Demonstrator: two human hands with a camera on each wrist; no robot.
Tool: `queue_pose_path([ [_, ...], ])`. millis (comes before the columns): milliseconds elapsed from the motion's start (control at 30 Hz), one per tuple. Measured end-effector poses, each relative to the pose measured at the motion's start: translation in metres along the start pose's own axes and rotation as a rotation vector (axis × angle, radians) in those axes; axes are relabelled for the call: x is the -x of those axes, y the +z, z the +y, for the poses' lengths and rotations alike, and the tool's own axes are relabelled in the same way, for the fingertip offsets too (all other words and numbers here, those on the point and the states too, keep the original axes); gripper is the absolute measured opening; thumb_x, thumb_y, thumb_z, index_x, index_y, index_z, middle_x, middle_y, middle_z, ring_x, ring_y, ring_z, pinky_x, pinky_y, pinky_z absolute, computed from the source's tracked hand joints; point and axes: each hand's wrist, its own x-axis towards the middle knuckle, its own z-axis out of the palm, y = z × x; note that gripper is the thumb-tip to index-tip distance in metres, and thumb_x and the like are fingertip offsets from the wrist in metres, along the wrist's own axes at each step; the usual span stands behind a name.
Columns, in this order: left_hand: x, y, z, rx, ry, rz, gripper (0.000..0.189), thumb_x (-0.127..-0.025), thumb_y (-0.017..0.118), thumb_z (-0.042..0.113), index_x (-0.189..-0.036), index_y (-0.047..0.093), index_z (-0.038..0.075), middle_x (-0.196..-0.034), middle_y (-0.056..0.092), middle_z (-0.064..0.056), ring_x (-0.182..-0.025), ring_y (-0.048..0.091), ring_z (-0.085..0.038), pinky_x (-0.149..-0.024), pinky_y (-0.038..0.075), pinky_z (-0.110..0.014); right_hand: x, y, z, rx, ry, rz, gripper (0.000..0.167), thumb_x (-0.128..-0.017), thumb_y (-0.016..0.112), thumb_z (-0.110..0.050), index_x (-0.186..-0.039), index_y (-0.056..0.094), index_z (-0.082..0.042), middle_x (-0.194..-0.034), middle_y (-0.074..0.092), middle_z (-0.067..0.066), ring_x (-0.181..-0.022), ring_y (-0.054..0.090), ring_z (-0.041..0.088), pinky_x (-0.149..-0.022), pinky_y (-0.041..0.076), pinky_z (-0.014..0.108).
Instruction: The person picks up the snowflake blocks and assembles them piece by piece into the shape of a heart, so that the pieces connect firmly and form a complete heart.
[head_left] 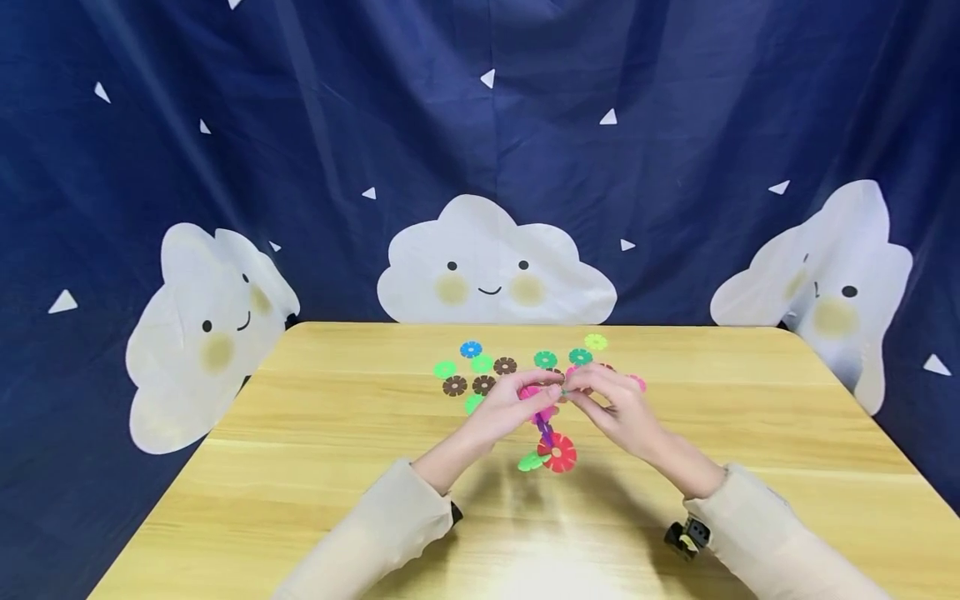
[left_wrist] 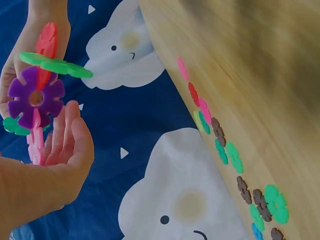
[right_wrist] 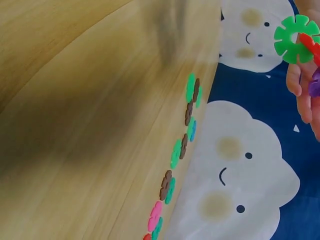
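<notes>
Above the table, my left hand (head_left: pixel 510 406) pinches a pink snowflake disc (head_left: pixel 534 400) between thumb and fingers. Slotted to it is a chain: a purple disc (left_wrist: pixel 36 98), a red disc (head_left: pixel 557 452) and a light green disc (head_left: pixel 532 462) hanging lowest in the head view. My right hand (head_left: pixel 622 412) meets the left fingertips and pinches a darker green disc (left_wrist: pixel 17 126), mostly hidden by fingers. In the left wrist view that disc lies beside the pink and purple ones; whether it is slotted in I cannot tell.
Loose snowflake discs lie toward the table's far side: a blue one (head_left: pixel 471 349), several brown ones (head_left: pixel 454 386), green ones (head_left: pixel 545 359), a yellow-green one (head_left: pixel 596 342) and pink ones (right_wrist: pixel 155 216). A dark blue curtain (head_left: pixel 337 125) with white clouds hangs behind the wooden table (head_left: pixel 315 417).
</notes>
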Motion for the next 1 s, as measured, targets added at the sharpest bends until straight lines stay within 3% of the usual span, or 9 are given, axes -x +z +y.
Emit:
queue_pose_path([
  [133,-0.001,-0.001,-0.003,0.02,-0.006,-0.007,0.036,-0.09,0.057,0.022,-0.117,0.057,-0.002,-0.095,0.066,-0.019,-0.079,0.065,-0.019,-0.077,0.051,-0.029,-0.001,0.002,0.0,-0.007,0.002,-0.008,0.016,-0.089,0.057,-0.015,-0.086,0.062,0.001,-0.081,0.062,0.01,-0.073,0.058,0.016,-0.071,0.048,0.016],
  [267,-0.001,-0.003,-0.007,0.026,-0.038,0.022,0.037,-0.088,0.059,0.024,-0.114,0.059,-0.003,-0.086,0.065,-0.018,-0.072,0.062,-0.012,-0.076,0.051,-0.028,0.0,0.002,0.002,-0.003,0.044,-0.006,0.021,-0.091,0.055,-0.018,-0.09,0.061,0.002,-0.086,0.06,0.013,-0.073,0.056,0.015,-0.068,0.048,0.014],
  [367,0.003,-0.01,-0.009,0.021,-0.073,0.057,0.04,-0.088,0.059,0.027,-0.116,0.059,-0.001,-0.086,0.064,-0.017,-0.077,0.063,-0.023,-0.075,0.051,-0.029,0.004,-0.003,0.011,0.017,0.129,-0.016,0.011,-0.087,0.06,-0.006,-0.094,0.06,0.002,-0.092,0.058,0.016,-0.073,0.054,0.014,-0.064,0.047,0.015],
  [467,0.008,-0.019,-0.011,-0.002,-0.105,0.082,0.039,-0.088,0.059,0.027,-0.118,0.058,0.002,-0.087,0.064,-0.013,-0.085,0.062,-0.031,-0.074,0.051,-0.03,0.015,-0.013,0.026,0.08,0.295,-0.063,0.017,-0.081,0.062,0.007,-0.097,0.061,0.001,-0.093,0.058,0.013,-0.072,0.052,0.012,-0.06,0.046,0.017],
  [567,0.013,-0.025,-0.012,-0.009,-0.118,0.084,0.041,-0.088,0.06,0.026,-0.121,0.056,0.003,-0.091,0.064,-0.007,-0.087,0.062,-0.025,-0.077,0.05,-0.03,0.028,-0.027,0.04,0.157,0.529,-0.168,0.021,-0.081,0.061,0.006,-0.102,0.061,0.002,-0.097,0.058,0.014,-0.077,0.054,0.016,-0.063,0.048,0.026],
  [667,0.015,-0.028,-0.013,-0.007,-0.106,0.075,0.044,-0.088,0.06,0.024,-0.125,0.053,0.001,-0.091,0.064,-0.005,-0.085,0.06,-0.014,-0.079,0.049,-0.031,0.042,-0.043,0.052,0.232,0.726,-0.353,0.027,-0.087,0.058,-0.004,-0.112,0.056,0.008,-0.107,0.056,0.023,-0.09,0.057,0.031,-0.078,0.048,0.042],
  [733,0.015,-0.029,-0.013,-0.001,-0.099,0.073,0.046,-0.088,0.06,0.023,-0.126,0.05,0.0,-0.087,0.063,-0.005,-0.084,0.06,-0.012,-0.08,0.05,-0.031,0.051,-0.051,0.059,0.242,0.789,-0.489,0.031,-0.088,0.056,-0.006,-0.112,0.052,0.013,-0.106,0.054,0.028,-0.094,0.054,0.039,-0.081,0.045,0.049],
  [833,0.015,-0.03,-0.015,0.006,-0.099,0.074,0.046,-0.088,0.06,0.021,-0.127,0.049,0.0,-0.085,0.063,-0.004,-0.082,0.06,-0.012,-0.08,0.049,-0.03,0.062,-0.058,0.067,0.24,0.831,-0.64,0.036,-0.089,0.055,-0.007,-0.114,0.047,0.016,-0.101,0.055,0.028,-0.095,0.053,0.04,-0.082,0.043,0.049],
  [1000,0.014,-0.03,-0.018,0.025,-0.105,0.074,0.046,-0.088,0.059,0.021,-0.128,0.049,-0.001,-0.091,0.064,-0.008,-0.083,0.062,-0.014,-0.081,0.05,-0.031,0.073,-0.058,0.071,0.247,0.865,-0.73,0.046,-0.088,0.056,-0.009,-0.12,0.041,0.021,-0.115,0.049,0.037,-0.111,0.045,0.048,-0.094,0.036,0.055],
])
